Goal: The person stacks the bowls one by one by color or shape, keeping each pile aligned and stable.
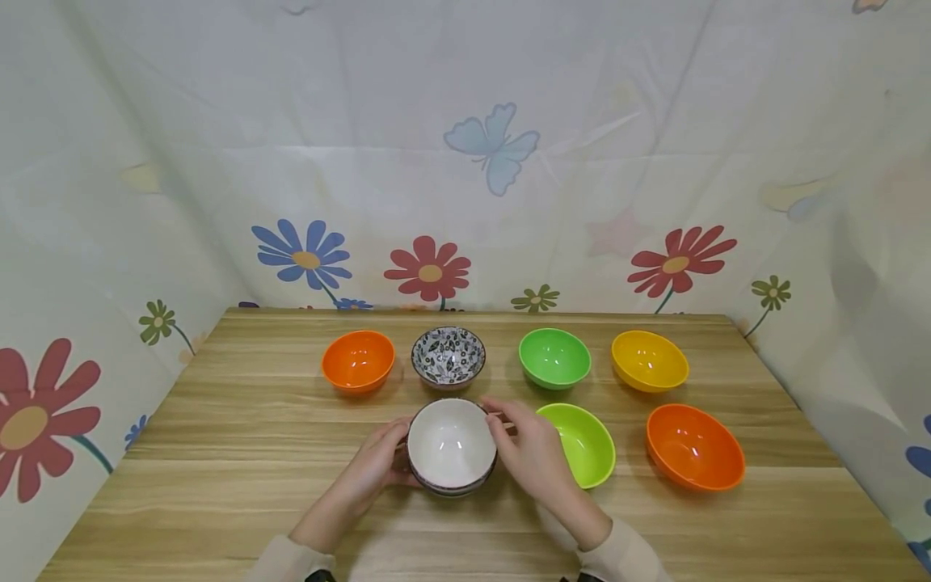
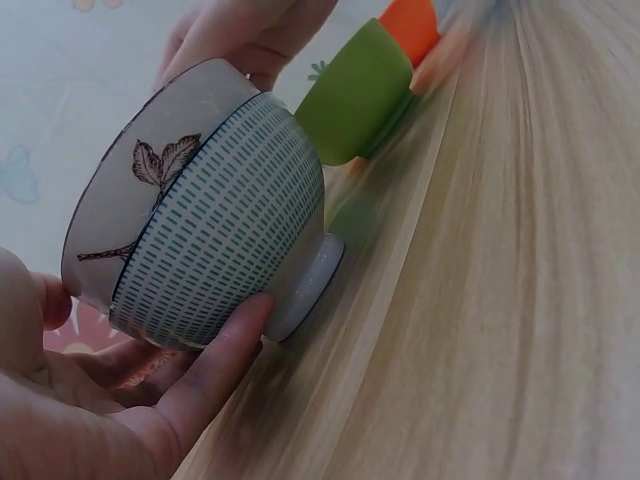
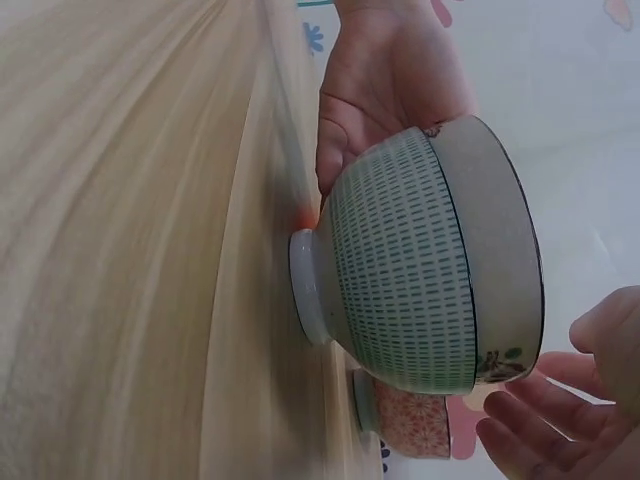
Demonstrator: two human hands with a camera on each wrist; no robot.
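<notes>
Near the table's [image 1: 218,477] front middle, the left hand [image 1: 378,459] gripped the white-lined bowl [image 1: 451,443] while the right hand [image 1: 531,449] loosely touched its rim, that handling seemingly unfinished, with six other bowls [image 1: 555,357] standing singly.

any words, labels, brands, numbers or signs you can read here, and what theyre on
None: no word, label, brand, number or sign can be read in any of the three views.
Green-dashed bowl: only a pattern of short dashes.
Black-and-white bowl: only leaves and flowers inside.
Backdrop: only printed pictures, such as flowers and a butterfly.
</notes>
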